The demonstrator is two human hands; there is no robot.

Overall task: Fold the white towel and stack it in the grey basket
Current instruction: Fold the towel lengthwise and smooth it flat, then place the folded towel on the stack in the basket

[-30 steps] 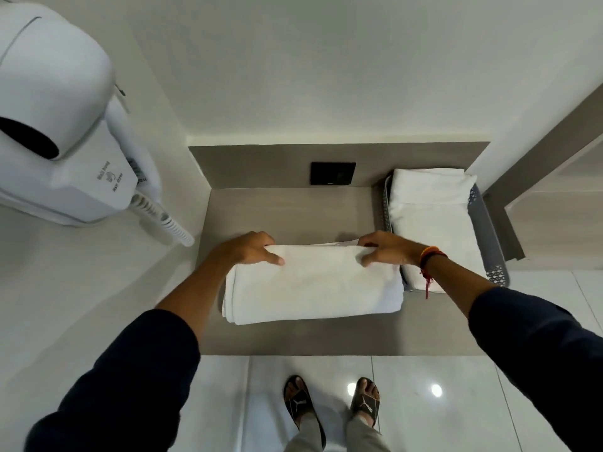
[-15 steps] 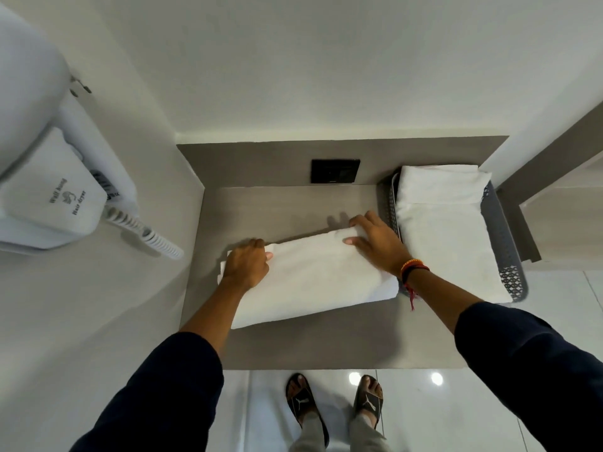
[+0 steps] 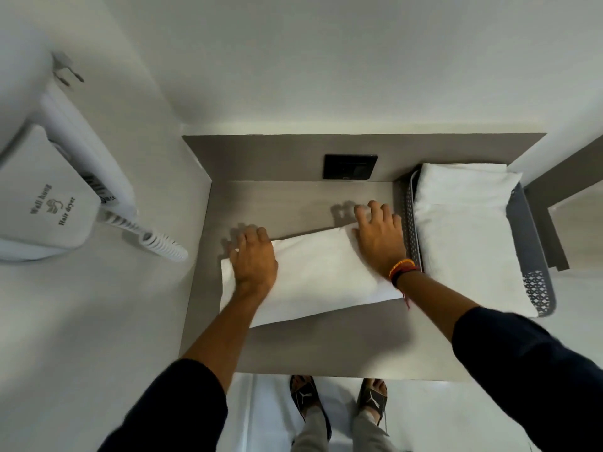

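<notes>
A folded white towel (image 3: 316, 275) lies slanted on the grey-brown counter (image 3: 326, 347), its right end higher in the view. My left hand (image 3: 254, 259) rests flat on its left end with fingers reaching over the far edge. My right hand (image 3: 380, 238) lies palm-down on its right end, fingers spread, close to the basket wall. The grey perforated basket (image 3: 532, 243) stands at the right of the counter. It holds a stack of folded white towels (image 3: 466, 233) that fills it.
A white wall-hung hair dryer (image 3: 49, 197) with a coiled cord (image 3: 153, 239) juts from the left wall. A black socket plate (image 3: 350, 166) sits on the back panel. White walls close in left and behind. My feet in sandals (image 3: 339, 399) stand below the counter's front edge.
Both hands slid from the towel's far edge onto its top and flattened. The towel turned slightly, right end farther away. The view shifted closer over the counter.
</notes>
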